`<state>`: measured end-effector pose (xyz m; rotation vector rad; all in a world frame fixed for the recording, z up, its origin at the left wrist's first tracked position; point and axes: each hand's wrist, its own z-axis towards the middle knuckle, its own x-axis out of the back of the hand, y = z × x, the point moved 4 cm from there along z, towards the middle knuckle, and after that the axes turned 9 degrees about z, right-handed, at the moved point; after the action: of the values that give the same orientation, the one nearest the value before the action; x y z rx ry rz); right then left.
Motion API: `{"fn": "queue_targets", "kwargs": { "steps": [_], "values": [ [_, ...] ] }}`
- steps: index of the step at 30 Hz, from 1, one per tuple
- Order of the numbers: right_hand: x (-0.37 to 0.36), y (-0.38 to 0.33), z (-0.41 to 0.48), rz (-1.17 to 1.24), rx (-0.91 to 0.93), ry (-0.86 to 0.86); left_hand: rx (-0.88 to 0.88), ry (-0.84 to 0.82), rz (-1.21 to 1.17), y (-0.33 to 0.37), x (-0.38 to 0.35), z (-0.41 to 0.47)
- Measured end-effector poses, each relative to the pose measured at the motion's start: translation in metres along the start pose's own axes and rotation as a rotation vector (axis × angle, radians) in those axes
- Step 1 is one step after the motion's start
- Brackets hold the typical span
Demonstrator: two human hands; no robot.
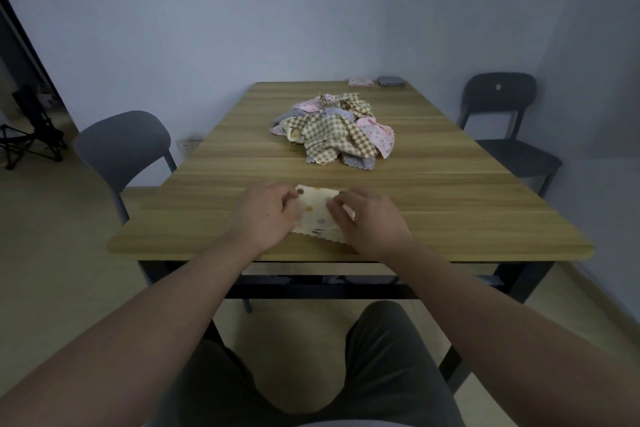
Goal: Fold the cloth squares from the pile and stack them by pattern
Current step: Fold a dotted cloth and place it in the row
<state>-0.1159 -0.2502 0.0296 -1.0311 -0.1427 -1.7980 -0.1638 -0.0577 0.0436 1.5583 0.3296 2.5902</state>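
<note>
- Two forearms extend from the seated person to the near edge of the table (450, 204), wrists low and angled inward so the hands meet over one piece of cloth.
- Left hand (266, 211) lies knuckles-up on the left side of the dotted cloth (316, 210), its fingers curled and pinching the fabric near the far left corner.
- Right hand (367, 218) mirrors it on the right side, with fingers bent and pinching a fold of the same cloth; its thumb is hidden.
- Cream with coloured spots, the dotted cloth lies flat on the wood just inside the near edge, already narrower than a full square, with its zigzag hem showing toward the person.
- Judged from this, a fold on this one square is under way. The next move calls for carrying the pinched edge across so the hems line up, then pressing the crease flat.
- Further out, at mid-table, sits the pile (332, 128) of unfolded squares: checked, pink and grey-lilac pieces tangled together, so most of the work remains.
- At the far edge a pink folded cloth (361, 81) lies beside a grey flat object (391, 81), which I take to be the start of one pattern stack. No dotted stack is visible yet, so this square would need its own spot.
</note>
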Motion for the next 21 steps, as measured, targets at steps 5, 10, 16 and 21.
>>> {"fn": "queue_targets", "kwargs": {
  "steps": [5, 10, 16, 21],
  "values": [
    [-0.013, 0.003, 0.021, -0.095, -0.205, -0.250, 0.314, -0.067, -0.181, -0.005, -0.025, 0.029],
    [-0.037, 0.001, 0.016, -0.103, -0.300, -0.502, 0.465, -0.091, -0.344, -0.013, -0.043, 0.038],
    [-0.046, 0.008, 0.007, -0.109, -0.327, -0.558, 0.602, -0.146, -0.634, -0.014, -0.046, 0.050],
    [-0.049, 0.007, 0.004, -0.144, -0.318, -0.608, 0.627, -0.181, -0.640, -0.013, -0.046, 0.056]
  ]
}}
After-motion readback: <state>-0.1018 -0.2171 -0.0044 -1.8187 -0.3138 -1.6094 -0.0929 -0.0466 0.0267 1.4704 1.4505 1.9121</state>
